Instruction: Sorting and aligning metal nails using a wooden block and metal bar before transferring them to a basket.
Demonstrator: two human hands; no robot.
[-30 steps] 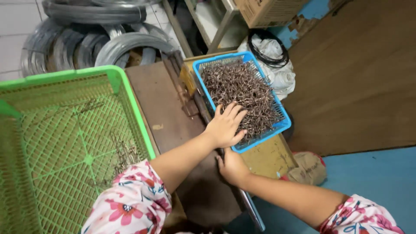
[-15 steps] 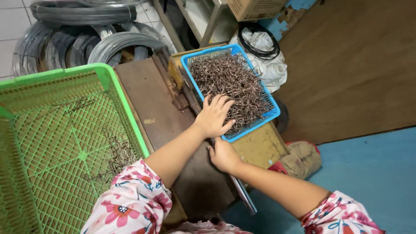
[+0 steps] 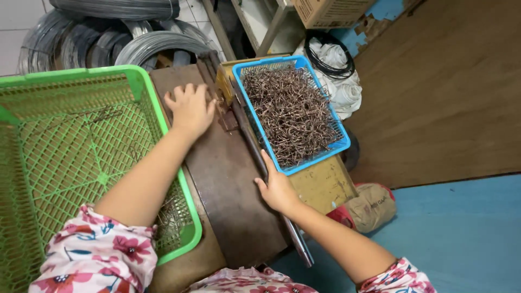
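Note:
My left hand [image 3: 190, 108] lies palm down at the far end of a brown metal plate [image 3: 228, 184], its fingers curled by the plate's hinge block. Whatever is under the fingers is hidden. My right hand [image 3: 277, 189] grips a long grey metal bar [image 3: 297, 241] that runs along the plate's right edge. To the right of the bar, a blue mesh tray [image 3: 325, 153] holds a heap of bent brown wire pieces [image 3: 290, 111]. A green plastic basket [image 3: 146, 97] sits left of the plate, with a few wire pieces [image 3: 169, 217] in its near corner.
Coils of grey wire [image 3: 108, 38] are stacked behind the basket. A yellowed box [image 3: 323, 184] lies under the blue tray. White cloth with a black cable loop [image 3: 339, 70] sits at the back, with a cardboard box [image 3: 331, 11] above. A wooden board [image 3: 445, 97] leans at right.
My left hand has left the wire pieces in the blue tray and moved left onto the far end of the metal plate. My right hand stays on the bar.

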